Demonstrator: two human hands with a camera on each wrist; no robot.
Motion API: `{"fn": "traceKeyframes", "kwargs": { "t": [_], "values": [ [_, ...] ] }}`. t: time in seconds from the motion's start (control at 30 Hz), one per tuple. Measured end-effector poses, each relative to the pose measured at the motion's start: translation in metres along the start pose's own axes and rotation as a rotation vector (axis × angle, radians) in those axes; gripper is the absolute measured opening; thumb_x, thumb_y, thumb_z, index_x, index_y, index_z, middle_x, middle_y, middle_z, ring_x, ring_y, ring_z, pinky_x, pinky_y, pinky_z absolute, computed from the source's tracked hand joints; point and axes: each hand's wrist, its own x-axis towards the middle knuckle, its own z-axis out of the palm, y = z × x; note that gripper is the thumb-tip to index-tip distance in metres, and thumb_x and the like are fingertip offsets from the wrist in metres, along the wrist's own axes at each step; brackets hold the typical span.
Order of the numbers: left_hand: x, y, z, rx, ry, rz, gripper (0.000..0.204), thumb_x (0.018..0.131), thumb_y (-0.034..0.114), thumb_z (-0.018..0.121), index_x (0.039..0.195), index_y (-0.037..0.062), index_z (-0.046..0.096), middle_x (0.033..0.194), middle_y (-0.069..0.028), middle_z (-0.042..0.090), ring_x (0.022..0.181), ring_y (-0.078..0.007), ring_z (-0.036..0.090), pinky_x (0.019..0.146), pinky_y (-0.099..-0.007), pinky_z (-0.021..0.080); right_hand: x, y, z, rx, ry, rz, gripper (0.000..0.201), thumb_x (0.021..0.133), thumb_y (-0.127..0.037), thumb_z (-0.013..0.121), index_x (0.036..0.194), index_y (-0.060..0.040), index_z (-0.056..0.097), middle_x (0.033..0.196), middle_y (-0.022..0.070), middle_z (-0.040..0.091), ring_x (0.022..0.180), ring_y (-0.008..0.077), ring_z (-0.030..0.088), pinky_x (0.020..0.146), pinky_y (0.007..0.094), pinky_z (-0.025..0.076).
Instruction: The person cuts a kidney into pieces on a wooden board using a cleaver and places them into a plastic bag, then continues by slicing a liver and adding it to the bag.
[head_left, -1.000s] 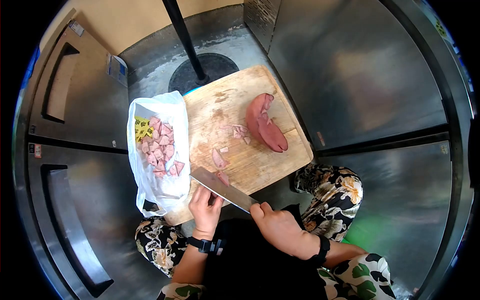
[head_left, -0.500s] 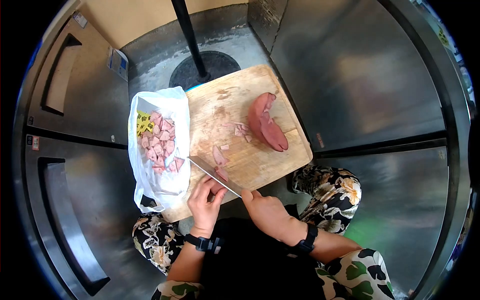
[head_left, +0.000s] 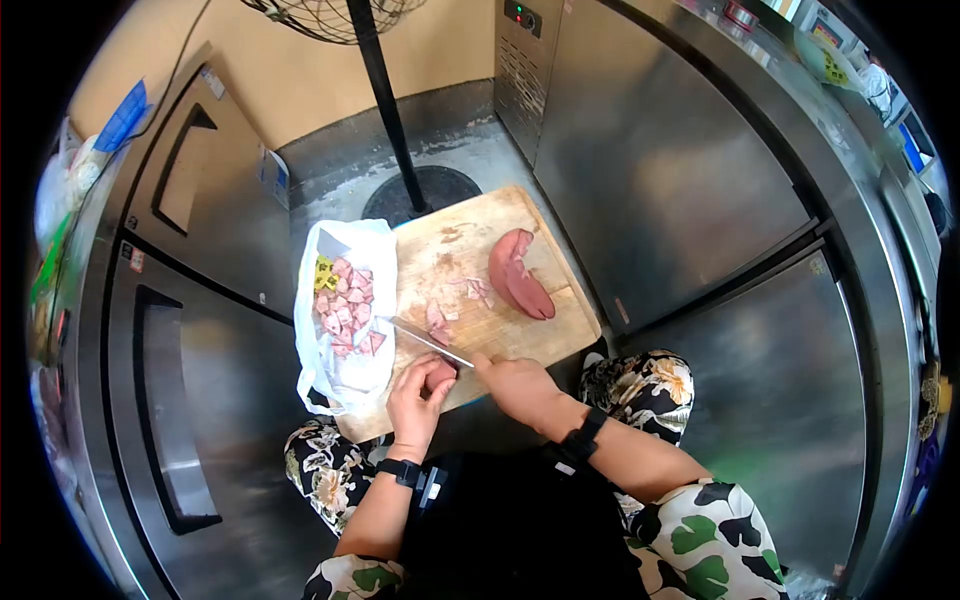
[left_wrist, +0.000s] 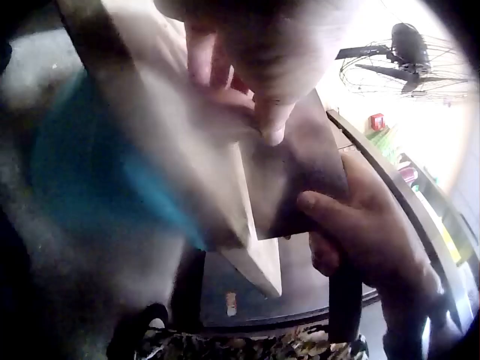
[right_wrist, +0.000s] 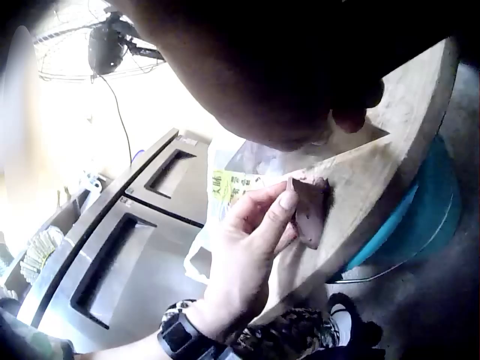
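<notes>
On the wooden cutting board (head_left: 470, 232), my left hand (head_left: 412, 405) holds a chunk of pinkish-brown meat (head_left: 441, 374) near the front edge. Its fingertips and thumb grip the chunk in the right wrist view, where the cut face (right_wrist: 309, 214) shows. My right hand (head_left: 522, 390) grips a cleaver (head_left: 432, 342) by the handle, its blade standing nearly edge-on just beyond the chunk. In the left wrist view the broad blade (left_wrist: 300, 169) lies close to the left fingers. A long curved piece of meat (head_left: 520, 280) rests at the board's right, with small scraps (head_left: 437, 322) to its left.
A white plastic bag (head_left: 345, 385) with diced meat (head_left: 350, 310) sits along the board's left side. Steel refrigerators (head_left: 690, 170) flank both sides. Behind the board stands a fan pole (head_left: 388, 110). A teal bucket (right_wrist: 420, 214) shows beneath the board.
The head view has tilted up. My right hand has moved the cleaver forward along the board, turning the blade more edge-on. The chunk in my left hand now shows more clearly.
</notes>
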Motion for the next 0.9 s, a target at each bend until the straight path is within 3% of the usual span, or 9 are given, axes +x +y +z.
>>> {"fn": "traceKeyframes", "kwargs": {
  "t": [0.17,0.23,0.37,0.43,0.47,0.57,0.6,0.7,0.9],
  "values": [
    [0.010,-0.014,-0.011,-0.381,0.025,-0.353,0.031,0.098,0.017,0.056,0.124,0.0011,0.052,0.109,-0.0083,0.061,0.104,-0.0149,0.058,0.093,-0.0311,0.047,-0.016,0.005,-0.019,0.202,0.010,0.004,0.027,0.087,-0.006,0.052,0.112,-0.0035,0.046,0.082,0.0208,0.065,0.077,0.0405,0.065,0.065,0.0483,0.051],
    [0.034,0.000,-0.017,-1.091,0.008,-0.558,0.037,0.099,0.028,0.054,0.127,0.0038,0.049,0.111,-0.0097,0.061,0.103,-0.0188,0.060,0.089,-0.0345,0.050,-0.019,0.000,-0.028,0.403,0.021,0.013,0.030,0.089,-0.005,0.051,0.117,-0.0041,0.043,0.082,0.0214,0.065,0.078,0.0423,0.063,0.066,0.0506,0.048],
    [0.056,0.009,-0.023,-1.524,-0.248,-0.742,0.037,0.100,0.034,0.050,0.124,0.0062,0.050,0.112,-0.0088,0.061,0.105,-0.0195,0.059,0.087,-0.0355,0.051,-0.009,-0.002,-0.031,0.861,0.043,-0.015,0.027,0.095,-0.009,0.053,0.120,-0.0038,0.043,0.065,0.0084,0.056,0.054,0.0189,0.055,0.049,0.0336,0.044],
    [0.057,0.006,-0.019,-1.260,-0.153,-0.703,0.032,0.100,0.031,0.052,0.120,0.0066,0.054,0.111,-0.0080,0.061,0.102,-0.0179,0.060,0.084,-0.0321,0.051,-0.008,0.001,-0.033,1.050,-0.044,0.145,0.028,0.096,-0.010,0.054,0.121,-0.0037,0.044,0.062,0.0021,0.051,0.048,0.0088,0.047,0.045,0.0255,0.040],
    [0.053,0.001,-0.017,-1.129,-0.108,-0.685,0.029,0.099,0.029,0.054,0.119,0.0067,0.056,0.110,-0.0076,0.061,0.100,-0.0171,0.061,0.083,-0.0304,0.051,-0.010,0.006,-0.039,0.955,-0.047,0.205,0.039,0.093,-0.011,0.056,0.129,-0.0041,0.044,0.078,0.0175,0.063,0.061,0.0267,0.061,0.058,0.0379,0.048],
    [0.044,-0.031,-0.010,-0.526,-0.160,-0.478,0.018,0.096,0.017,0.058,0.110,0.0050,0.061,0.109,-0.0085,0.061,0.094,-0.0171,0.062,0.081,-0.0263,0.051,-0.029,0.017,-0.050,0.987,0.099,0.322,0.032,0.093,-0.011,0.056,0.123,-0.0032,0.046,0.065,0.0148,0.060,0.048,0.0221,0.057,0.049,0.0360,0.046],
    [0.041,-0.025,-0.010,-0.511,-0.152,-0.429,0.016,0.087,0.005,0.067,0.103,0.0027,0.064,0.107,-0.0093,0.060,0.090,-0.0163,0.062,0.080,-0.0248,0.051,-0.037,0.018,-0.055,0.985,0.169,0.332,0.028,0.095,-0.007,0.055,0.121,-0.0027,0.048,0.062,0.0019,0.053,0.045,0.0078,0.047,0.043,0.0262,0.040],
    [0.023,-0.001,-0.016,-0.266,-0.186,-0.181,0.027,0.078,0.002,0.074,0.103,0.0029,0.063,0.108,-0.0100,0.061,0.093,-0.0186,0.062,0.081,-0.0280,0.051,-0.057,0.031,-0.039,0.558,0.352,0.132,0.019,0.090,-0.009,0.056,0.104,-0.0006,0.047,0.069,0.0241,0.061,0.063,0.0430,0.061,0.056,0.0488,0.048],
    [-0.001,-0.008,-0.008,-0.072,-0.146,-0.018,0.039,0.068,-0.001,0.078,0.104,0.0049,0.065,0.113,-0.0106,0.062,0.104,-0.0293,0.060,0.087,-0.0350,0.050,-0.087,0.004,-0.020,0.410,0.069,0.131,0.016,0.089,-0.010,0.054,0.102,-0.0040,0.045,0.074,0.0196,0.062,0.067,0.0408,0.062,0.058,0.0492,0.050]
  ]
}}
